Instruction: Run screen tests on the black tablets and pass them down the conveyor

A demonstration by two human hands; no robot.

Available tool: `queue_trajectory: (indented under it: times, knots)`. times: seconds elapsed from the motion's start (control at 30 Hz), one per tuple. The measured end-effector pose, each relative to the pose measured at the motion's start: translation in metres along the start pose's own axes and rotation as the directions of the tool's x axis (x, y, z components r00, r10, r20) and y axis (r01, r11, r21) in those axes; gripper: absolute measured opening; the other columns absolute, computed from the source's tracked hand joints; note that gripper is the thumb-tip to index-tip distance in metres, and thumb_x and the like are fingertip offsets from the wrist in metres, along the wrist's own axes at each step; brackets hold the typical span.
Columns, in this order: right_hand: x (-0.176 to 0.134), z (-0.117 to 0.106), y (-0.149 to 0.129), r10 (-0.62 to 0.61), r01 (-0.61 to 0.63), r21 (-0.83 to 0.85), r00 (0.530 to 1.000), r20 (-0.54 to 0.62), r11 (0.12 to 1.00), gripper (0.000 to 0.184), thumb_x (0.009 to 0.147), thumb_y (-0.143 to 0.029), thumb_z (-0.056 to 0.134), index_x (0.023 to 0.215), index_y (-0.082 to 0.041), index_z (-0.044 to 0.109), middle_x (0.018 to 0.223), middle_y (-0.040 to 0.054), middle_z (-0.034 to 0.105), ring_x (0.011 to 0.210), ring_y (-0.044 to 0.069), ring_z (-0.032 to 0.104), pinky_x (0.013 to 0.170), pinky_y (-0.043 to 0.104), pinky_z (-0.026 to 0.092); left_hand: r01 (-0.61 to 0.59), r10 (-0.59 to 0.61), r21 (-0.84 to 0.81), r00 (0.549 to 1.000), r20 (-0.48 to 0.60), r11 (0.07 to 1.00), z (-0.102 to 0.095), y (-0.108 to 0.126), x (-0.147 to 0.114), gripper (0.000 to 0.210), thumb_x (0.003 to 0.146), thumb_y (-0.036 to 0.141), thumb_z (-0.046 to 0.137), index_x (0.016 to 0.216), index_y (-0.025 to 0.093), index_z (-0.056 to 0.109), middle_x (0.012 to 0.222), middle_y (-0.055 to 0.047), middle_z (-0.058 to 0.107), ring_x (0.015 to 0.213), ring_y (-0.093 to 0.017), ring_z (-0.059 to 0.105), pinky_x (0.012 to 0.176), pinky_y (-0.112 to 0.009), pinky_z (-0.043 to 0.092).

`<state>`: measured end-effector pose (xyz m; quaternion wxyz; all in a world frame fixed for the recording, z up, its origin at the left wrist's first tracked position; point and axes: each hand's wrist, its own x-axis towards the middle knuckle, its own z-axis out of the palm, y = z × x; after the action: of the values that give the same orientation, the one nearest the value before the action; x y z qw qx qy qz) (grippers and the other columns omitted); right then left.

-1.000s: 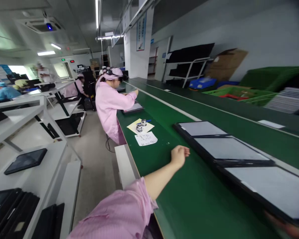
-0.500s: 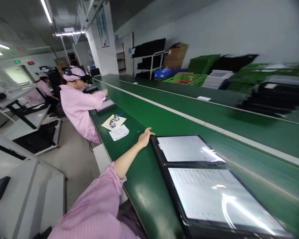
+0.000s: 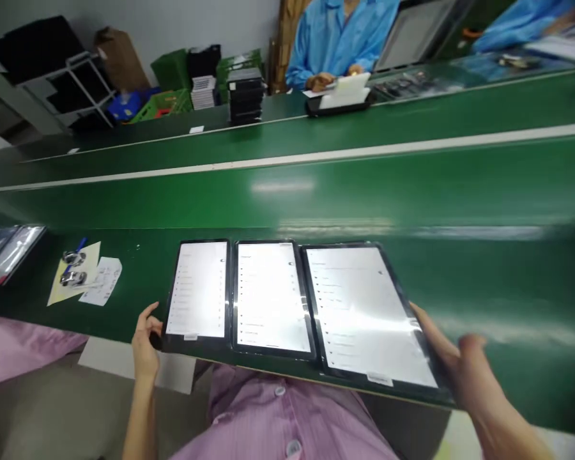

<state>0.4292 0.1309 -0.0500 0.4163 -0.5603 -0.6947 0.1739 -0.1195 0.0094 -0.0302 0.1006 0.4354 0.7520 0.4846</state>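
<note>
Three lit tablets with black rims stand side by side on a black tray or mat: a left tablet (image 3: 197, 291), a middle tablet (image 3: 271, 297) and a right tablet (image 3: 364, 310). Their screens show list pages. At the lower left corner of the left tablet is my left hand (image 3: 146, 342), fingers apart and slightly bent against the edge. My right hand (image 3: 474, 374) lies along the right tablet's outer edge, fingers stretched and thumb raised; it is a little blurred. Neither hand is closed round anything.
Left on the green bench (image 3: 138, 262) lie a yellow pad (image 3: 82, 271) with metal rings and a white note (image 3: 101, 281). Another person's pink sleeve (image 3: 29, 345) is at far left. Across the conveyor sits a person in blue (image 3: 340, 45). Black trays (image 3: 246, 96) are stacked there.
The view has swung right, bringing all three tablets and my right hand into sight. My left hand stays at the left side of the row, now by its near corner.
</note>
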Motion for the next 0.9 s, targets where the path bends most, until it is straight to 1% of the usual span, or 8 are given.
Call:
queue_trajectory:
  times: [0.1,0.23,0.37,0.5,0.6,0.73,0.83,0.9]
  knots:
    - [0.014,-0.02,0.006,-0.081,0.099,-0.124,0.986,0.148,0.987,0.083,0.106,-0.061,0.01,0.12,-0.01,0.074,0.108,0.017,0.066,0.097,0.022,0.066,0.079,0.029,0.052,-0.079,0.097,0.253,0.994,-0.058,0.964,0.001,0.026,-0.022,0.068,0.1,0.058,0.025,0.14,0.01,0.051,0.108,-0.013,0.065,0.097,-0.023,0.061,0.091,-0.037,0.048]
    - [0.027,-0.018,-0.057,-0.324,0.247,-0.617,0.946,-0.015,0.747,0.062,0.106,-0.057,0.03,0.127,-0.016,0.072,0.124,0.0165,0.059,0.106,0.032,0.056,0.084,0.044,0.046,-0.371,0.436,0.572,0.9,0.026,0.732,0.039,0.088,-0.033,0.062,0.1,0.056,0.029,0.132,0.016,0.064,0.148,-0.018,0.045,0.135,-0.035,0.042,0.118,-0.057,0.023]
    - [0.019,0.016,-0.112,-0.526,0.605,-0.31,0.794,0.305,0.734,0.063,0.104,-0.069,0.019,0.132,-0.039,0.067,0.158,0.0102,0.026,0.142,0.036,0.032,0.112,0.062,0.026,-0.521,0.455,0.55,0.85,0.266,0.653,0.082,0.128,-0.049,0.058,0.104,0.052,0.025,0.137,0.021,0.061,0.158,-0.015,0.034,0.145,-0.035,0.03,0.117,-0.066,0.005]
    - [0.005,0.012,-0.106,-0.454,0.528,-0.332,0.847,0.276,0.782,0.057,0.103,-0.069,0.026,0.113,-0.042,0.075,0.159,0.0042,0.026,0.144,0.036,0.029,0.116,0.067,0.006,-0.513,0.434,0.593,0.854,0.285,0.62,0.102,0.138,-0.062,0.056,0.104,0.049,0.025,0.137,0.022,0.062,0.16,-0.013,0.031,0.147,-0.035,0.025,0.113,-0.071,-0.002]
    - [-0.001,-0.016,-0.085,-0.427,0.46,-0.357,0.888,0.171,0.813,0.061,0.104,-0.066,0.025,0.104,-0.037,0.079,0.154,0.0042,0.035,0.139,0.038,0.034,0.115,0.067,0.011,-0.546,0.458,0.628,0.831,0.317,0.554,0.108,0.142,-0.07,0.058,0.104,0.049,0.023,0.137,0.021,0.062,0.161,-0.015,0.029,0.146,-0.037,0.025,0.112,-0.072,-0.003]
    - [-0.003,-0.032,-0.073,-0.484,0.471,-0.367,0.873,0.063,0.802,0.067,0.103,-0.064,0.022,0.105,-0.031,0.08,0.151,0.0088,0.038,0.132,0.042,0.041,0.111,0.066,0.021,-0.668,0.512,0.547,0.741,0.434,0.505,0.107,0.147,-0.071,0.073,0.1,0.065,0.009,0.147,0.03,0.053,0.167,-0.014,0.011,0.151,-0.04,0.016,0.111,-0.073,-0.007]
    - [-0.004,-0.021,-0.075,-0.486,0.437,-0.408,0.874,-0.018,0.801,0.048,0.104,-0.059,0.031,0.14,-0.045,0.059,0.153,0.0061,0.035,0.134,0.043,0.039,0.11,0.069,0.02,-0.505,0.416,0.597,0.861,0.294,0.623,0.091,0.14,-0.055,0.083,0.094,0.074,0.004,0.158,0.031,0.035,0.166,-0.016,-0.011,0.151,-0.05,0.003,0.104,-0.081,-0.005]
    - [-0.002,-0.013,-0.078,-0.468,0.409,-0.41,0.883,-0.049,0.815,0.047,0.105,-0.054,0.033,0.152,-0.053,0.037,0.156,0.0034,0.031,0.138,0.043,0.034,0.109,0.07,0.019,-0.314,0.302,0.646,0.944,0.134,0.695,0.075,0.13,-0.042,0.086,0.094,0.075,0.007,0.162,0.025,0.021,0.163,-0.022,-0.017,0.146,-0.055,0.019,0.102,-0.083,-0.004]
